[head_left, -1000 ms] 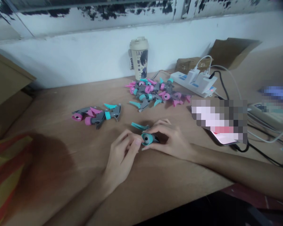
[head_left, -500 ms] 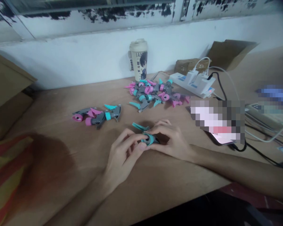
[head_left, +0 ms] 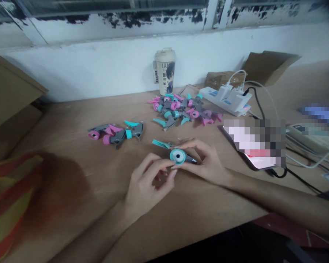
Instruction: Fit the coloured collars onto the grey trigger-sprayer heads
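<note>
A trigger spray head (head_left: 178, 156) in grey and teal is in my right hand (head_left: 208, 160). The fingers and thumb are closed around its body, and its round collar faces me with a white ring and dark hole in the middle. Its teal trigger sticks out to the left. My left hand (head_left: 150, 179) is beside the collar, index fingertip at its lower left edge, thumb apart below. Farther left lie several pink, teal and grey spray heads (head_left: 116, 137). A larger pile of such spray heads (head_left: 178, 107) sits beyond my hands.
Behind the pile stands a coffee cup (head_left: 166, 73). A power strip (head_left: 224, 100) with chargers and cables is at the back right, near a phone (head_left: 235, 146). Cardboard (head_left: 268, 67) leans at the wall; another cardboard box (head_left: 11, 95) stands left. Red and yellow material (head_left: 13, 197) is lower left.
My left fingers have come away from the collar's opening, uncovering the white ring inside. The collar now faces more toward me. The whole view has shifted slightly.
</note>
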